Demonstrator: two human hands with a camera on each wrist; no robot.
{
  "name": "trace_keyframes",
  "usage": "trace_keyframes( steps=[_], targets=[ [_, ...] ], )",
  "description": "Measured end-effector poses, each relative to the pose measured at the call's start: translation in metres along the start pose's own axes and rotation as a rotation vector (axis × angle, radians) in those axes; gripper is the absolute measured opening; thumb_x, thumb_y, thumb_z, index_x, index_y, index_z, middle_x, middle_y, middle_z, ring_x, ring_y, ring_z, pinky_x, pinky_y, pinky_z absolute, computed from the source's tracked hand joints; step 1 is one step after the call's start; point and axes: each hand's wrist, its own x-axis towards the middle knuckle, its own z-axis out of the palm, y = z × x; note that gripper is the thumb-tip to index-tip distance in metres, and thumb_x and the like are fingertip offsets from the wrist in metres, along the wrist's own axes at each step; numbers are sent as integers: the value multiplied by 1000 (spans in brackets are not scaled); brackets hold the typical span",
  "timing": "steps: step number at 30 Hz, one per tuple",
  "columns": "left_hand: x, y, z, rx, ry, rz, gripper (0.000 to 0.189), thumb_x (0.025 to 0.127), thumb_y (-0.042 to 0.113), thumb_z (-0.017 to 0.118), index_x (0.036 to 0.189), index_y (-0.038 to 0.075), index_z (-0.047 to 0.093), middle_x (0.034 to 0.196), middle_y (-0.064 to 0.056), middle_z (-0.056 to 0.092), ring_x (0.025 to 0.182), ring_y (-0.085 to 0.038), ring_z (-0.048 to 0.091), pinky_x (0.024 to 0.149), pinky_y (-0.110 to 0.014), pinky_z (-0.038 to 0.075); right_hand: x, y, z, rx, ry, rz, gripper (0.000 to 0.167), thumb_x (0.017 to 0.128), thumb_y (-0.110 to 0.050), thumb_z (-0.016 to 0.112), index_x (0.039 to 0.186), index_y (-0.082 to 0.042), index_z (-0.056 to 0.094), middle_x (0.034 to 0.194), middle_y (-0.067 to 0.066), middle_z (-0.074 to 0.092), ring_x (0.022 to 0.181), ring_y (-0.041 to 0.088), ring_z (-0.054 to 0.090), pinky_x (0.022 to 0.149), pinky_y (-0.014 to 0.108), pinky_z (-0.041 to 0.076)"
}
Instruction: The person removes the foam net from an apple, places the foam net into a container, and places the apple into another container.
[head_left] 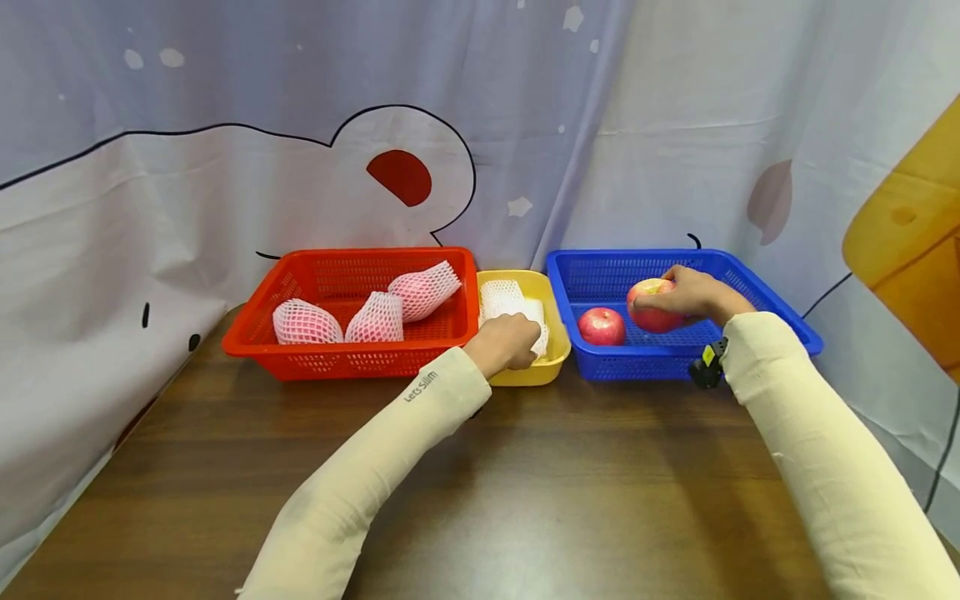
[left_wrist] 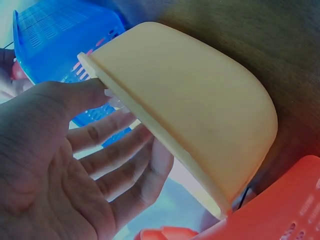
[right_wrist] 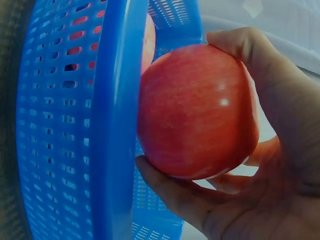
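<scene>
My left hand [head_left: 508, 342] reaches over the front of a small yellow bin [head_left: 525, 377], beside white foam net sleeves [head_left: 501, 292]. In the left wrist view its fingers are spread loosely behind the bin's rim, and the fingertips are partly hidden there. Over the blue basket [head_left: 630, 364] my right hand [head_left: 701, 293] grips a red apple [right_wrist: 200, 110], thumb on one side and fingers on the other. A second apple [head_left: 602, 327] lies in that basket, left of the held one.
On the left stands a red basket [head_left: 352, 360] with several pink fruits in white foam nets [head_left: 423, 292]. The three containers stand side by side at the back of a brown wooden table [head_left: 570, 483]. A printed curtain [head_left: 525, 125] hangs right behind them.
</scene>
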Motion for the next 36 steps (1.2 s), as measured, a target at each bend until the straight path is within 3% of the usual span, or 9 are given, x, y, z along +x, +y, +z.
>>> trace_keyframes(
  steps=[8,15,28,36],
  targets=[
    [-3,-4,0,-9,61,-1,27,97,35,59,102,11,69,104,-10,72,92,-29,69,79,-44,59,4,0,6,76,-133,7,77,93,-44,61,141,10,34,128,30,46,104,32,59,82,44,60],
    [-7,-7,-5,36,173,14,33,99,40,53,110,11,64,107,-10,71,94,-30,70,78,-46,59,7,5,9,66,-189,49,73,91,-45,62,134,8,34,126,30,43,107,38,56,79,46,60],
    [-11,-9,-5,82,204,31,38,98,42,51,121,13,60,114,-9,67,100,-27,69,80,-48,58,12,12,13,103,-237,87,72,92,-45,61,131,7,31,124,28,44,107,34,56,81,47,59],
    [-12,-18,-11,95,207,26,39,98,41,52,125,14,60,116,-8,65,100,-27,67,80,-48,58,18,13,12,32,-276,83,75,90,-49,60,131,8,33,124,27,45,106,33,56,81,40,58]
  ],
)
